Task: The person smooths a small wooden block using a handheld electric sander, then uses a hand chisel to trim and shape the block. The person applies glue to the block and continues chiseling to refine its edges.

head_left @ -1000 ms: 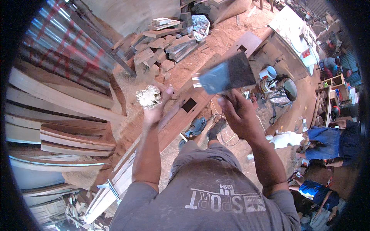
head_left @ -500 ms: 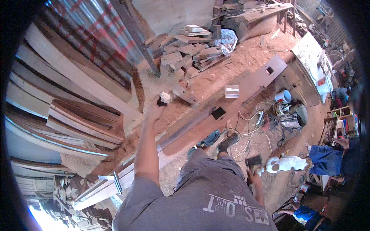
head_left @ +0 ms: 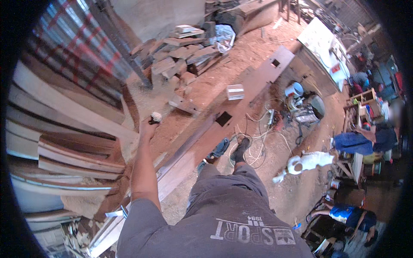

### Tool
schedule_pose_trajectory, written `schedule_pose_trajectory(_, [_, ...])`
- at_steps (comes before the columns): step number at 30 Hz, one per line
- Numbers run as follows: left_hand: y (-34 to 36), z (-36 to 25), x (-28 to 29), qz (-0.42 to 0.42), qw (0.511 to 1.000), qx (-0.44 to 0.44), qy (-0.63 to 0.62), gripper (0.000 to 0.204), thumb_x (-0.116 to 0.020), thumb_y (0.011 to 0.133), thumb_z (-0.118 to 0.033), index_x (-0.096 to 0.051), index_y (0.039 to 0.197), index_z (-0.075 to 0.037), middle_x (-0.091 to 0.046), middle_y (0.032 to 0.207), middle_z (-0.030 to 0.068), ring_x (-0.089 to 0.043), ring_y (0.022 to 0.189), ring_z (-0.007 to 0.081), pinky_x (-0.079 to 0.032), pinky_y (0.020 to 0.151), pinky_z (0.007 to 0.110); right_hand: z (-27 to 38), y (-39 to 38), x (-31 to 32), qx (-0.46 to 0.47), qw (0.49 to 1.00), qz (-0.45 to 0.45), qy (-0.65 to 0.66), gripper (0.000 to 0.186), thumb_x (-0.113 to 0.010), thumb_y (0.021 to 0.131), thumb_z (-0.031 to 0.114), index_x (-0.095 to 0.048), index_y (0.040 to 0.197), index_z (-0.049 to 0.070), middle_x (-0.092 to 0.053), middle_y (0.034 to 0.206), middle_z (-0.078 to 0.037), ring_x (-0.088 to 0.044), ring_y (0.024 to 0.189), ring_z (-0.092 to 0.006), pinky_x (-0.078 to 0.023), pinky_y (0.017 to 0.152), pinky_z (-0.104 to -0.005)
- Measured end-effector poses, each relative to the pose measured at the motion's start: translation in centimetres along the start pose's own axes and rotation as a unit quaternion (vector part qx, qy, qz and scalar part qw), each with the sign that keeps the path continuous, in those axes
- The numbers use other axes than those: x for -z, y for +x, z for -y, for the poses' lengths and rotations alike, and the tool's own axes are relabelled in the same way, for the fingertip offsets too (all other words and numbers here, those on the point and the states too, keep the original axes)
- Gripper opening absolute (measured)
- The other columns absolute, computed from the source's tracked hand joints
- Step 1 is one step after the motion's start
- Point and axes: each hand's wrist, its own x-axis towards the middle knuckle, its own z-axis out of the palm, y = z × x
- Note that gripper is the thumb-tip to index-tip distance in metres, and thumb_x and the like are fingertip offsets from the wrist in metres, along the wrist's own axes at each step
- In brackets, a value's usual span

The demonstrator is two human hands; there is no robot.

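Observation:
My left hand (head_left: 147, 130) reaches forward at the left and is closed round something with a pale, rough, rounded end (head_left: 155, 117). Fingers hide the rest, so its kind cannot be told. Just ahead of that hand a wooden block (head_left: 184, 104) lies on the sawdust. Along the right of my left arm runs a long reddish-brown beam (head_left: 202, 134), with square holes cut through it. On it sits a small block with a pale top (head_left: 235, 92). My right hand is out of sight.
Curved planks (head_left: 77, 150) are stacked at the left. Offcuts (head_left: 180, 53) are heaped at the back. Pale cables (head_left: 262, 148) and a white bucket (head_left: 294, 90) lie right of the beam. A white-and-brown dog (head_left: 312, 162) and a person in blue shorts (head_left: 355, 142) are to the right.
The view has shifted, so the scene sits further left and higher. My right hand, which held a dark-headed hammer, has left the picture. My left hand keeps its grip.

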Motion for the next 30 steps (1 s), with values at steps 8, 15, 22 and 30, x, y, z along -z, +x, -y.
schedule_pose_trajectory(8, [1.7, -13.9, -4.9, 0.009, 0.99, -0.142, 0.012, 0.066, -0.076, 0.097, -0.04, -0.06, 0.15, -0.005, -0.067, 0.141, 0.0262, -0.065, 0.13, 0.0423, -0.049, 0.114, 0.046, -0.2, 4.1, 0.5, 0.015, 0.999, -0.007, -0.048, 0.087, -0.06, 0.092, 0.081, -0.075, 0.109, -0.004, -0.076, 0.093, -0.019, -0.075, 0.09, -0.0311, -0.057, 0.082, -0.0427])
schedule_pose_trajectory(15, [-2.4, -34.8, -9.8, 0.221, 0.96, -0.154, -0.078, 0.064, -0.077, 0.097, -0.04, -0.061, 0.151, -0.008, -0.069, 0.141, 0.0215, -0.068, 0.128, 0.0314, -0.054, 0.107, 0.043, 6.1, 13.3, 3.4, 0.087, 0.982, -0.071, -0.153, 0.096, -0.058, 0.089, 0.087, -0.077, 0.11, -0.005, -0.078, 0.099, -0.021, -0.076, 0.097, -0.0344, -0.057, 0.088, -0.0443])
schedule_pose_trajectory(22, [-6.4, -28.7, -9.0, 0.041, 0.971, -0.193, -0.131, 0.075, -0.095, 0.079, -0.031, -0.065, 0.142, -0.005, -0.072, 0.131, 0.017, -0.07, 0.123, 0.0289, -0.056, 0.103, 0.043, 10.1, 14.7, 6.1, 0.058, 0.997, 0.036, 0.032, 0.093, -0.064, 0.086, 0.087, -0.078, 0.103, -0.004, -0.078, 0.097, -0.019, -0.075, 0.094, -0.0307, -0.057, 0.09, -0.0436])
schedule_pose_trajectory(30, [-14.3, -26.6, -9.7, -0.02, 0.963, -0.128, -0.236, 0.062, -0.09, 0.087, -0.024, -0.067, 0.141, -0.005, -0.073, 0.136, 0.018, -0.07, 0.127, 0.0294, -0.054, 0.108, 0.043, 1.0, 24.1, 2.5, 0.098, 0.972, 0.012, -0.212, 0.093, -0.057, 0.087, 0.089, -0.082, 0.106, 0.002, -0.078, 0.096, -0.02, -0.076, 0.1, -0.0304, -0.057, 0.091, -0.0429])
